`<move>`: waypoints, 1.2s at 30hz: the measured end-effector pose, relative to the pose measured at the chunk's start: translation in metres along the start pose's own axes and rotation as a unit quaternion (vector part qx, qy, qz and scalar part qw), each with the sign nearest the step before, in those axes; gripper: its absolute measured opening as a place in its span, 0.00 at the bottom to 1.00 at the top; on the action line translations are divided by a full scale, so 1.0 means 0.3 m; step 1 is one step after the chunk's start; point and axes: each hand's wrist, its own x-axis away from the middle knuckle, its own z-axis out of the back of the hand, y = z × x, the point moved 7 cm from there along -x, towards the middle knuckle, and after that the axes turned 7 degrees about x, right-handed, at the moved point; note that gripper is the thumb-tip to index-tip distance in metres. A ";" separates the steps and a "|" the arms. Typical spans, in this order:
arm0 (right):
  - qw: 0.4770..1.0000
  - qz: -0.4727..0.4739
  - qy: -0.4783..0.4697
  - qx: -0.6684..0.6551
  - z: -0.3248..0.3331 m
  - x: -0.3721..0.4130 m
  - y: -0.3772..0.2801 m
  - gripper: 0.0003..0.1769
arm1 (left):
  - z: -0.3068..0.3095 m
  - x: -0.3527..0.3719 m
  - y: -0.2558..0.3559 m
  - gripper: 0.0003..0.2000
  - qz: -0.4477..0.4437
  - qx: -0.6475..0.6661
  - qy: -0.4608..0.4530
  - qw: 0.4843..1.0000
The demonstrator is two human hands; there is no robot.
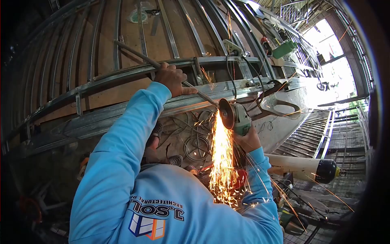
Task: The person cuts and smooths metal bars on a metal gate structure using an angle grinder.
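Note:
My left hand (174, 78) grips a thin steel rod (136, 52) that runs from the upper left down to the right, across long steel channels (122, 73). My right hand (248, 140) holds a green angle grinder (239, 118). Its disc (225, 113) meets the lower end of the rod. A thick stream of orange sparks (222, 162) pours from the disc toward my blue long-sleeved shirt (162, 203). Both arms are in blue sleeves.
Stacked steel channels and bars lie over plywood (105, 44). A socket box (232, 47) with black cables sits beyond the grinder, near a green tool (284, 49). Coiled cables (197, 144) and a sandalled foot (155, 136) lie below. A cream cylinder (302, 166) and steel gratings (308, 136) are at right.

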 end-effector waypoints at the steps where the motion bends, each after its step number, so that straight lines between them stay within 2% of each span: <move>1: 1.000 -0.004 -0.005 -0.028 -0.009 0.002 0.022 0.42 | -0.002 -0.001 0.002 0.41 0.000 0.001 0.000 1.000; 2: 0.998 -0.008 -0.009 -0.055 -0.014 0.003 0.035 0.43 | -0.004 -0.002 0.001 0.41 0.000 0.000 -0.002 1.000; 5: 1.000 0.020 -0.002 0.012 0.003 0.022 -0.027 0.42 | -0.005 -0.002 0.000 0.41 0.002 -0.001 -0.008 1.000; 8: 0.998 0.057 0.000 0.025 0.001 0.008 0.030 0.43 | -0.005 -0.002 0.001 0.40 0.001 0.002 -0.011 1.000; 11: 0.997 0.053 0.013 0.062 0.005 0.018 -0.029 0.42 | -0.006 -0.002 0.001 0.40 -0.002 0.004 -0.007 1.000; 14: 1.000 0.021 0.004 -0.004 -0.001 0.029 -0.043 0.38 | -0.008 -0.003 0.000 0.40 -0.006 0.004 0.001 1.000; 17: 0.998 0.061 0.006 -0.022 -0.018 0.004 0.058 0.36 | -0.009 -0.004 0.010 0.40 -0.015 -0.005 0.007 1.000; 20: 0.999 0.049 0.004 -0.023 -0.018 0.014 0.045 0.34 | 0.004 0.001 0.007 0.41 -0.019 -0.029 0.014 0.999; 21: 0.997 0.040 0.019 0.060 0.002 0.031 -0.034 0.32 | -0.004 0.000 0.007 0.41 -0.024 -0.025 0.025 0.999; 22: 0.997 0.063 0.009 -0.031 -0.026 0.010 -0.027 0.29 | 0.002 0.004 0.010 0.41 -0.030 -0.018 0.035 0.999; 24: 0.997 0.054 0.029 0.048 0.005 0.019 -0.014 0.31 | -0.001 0.002 0.006 0.41 -0.021 -0.020 0.015 0.999; 30: 0.997 0.052 0.037 0.051 0.001 0.002 0.011 0.33 | 0.010 0.005 0.010 0.40 -0.014 -0.024 -0.002 1.000; 34: 0.998 0.023 -0.003 0.059 0.008 0.022 -0.051 0.35 | 0.011 0.006 0.009 0.39 -0.012 -0.005 0.016 1.000; 36: 0.996 0.077 0.039 0.025 -0.019 -0.019 0.151 0.38 | 0.008 0.002 0.017 0.37 -0.016 -0.002 0.005 1.000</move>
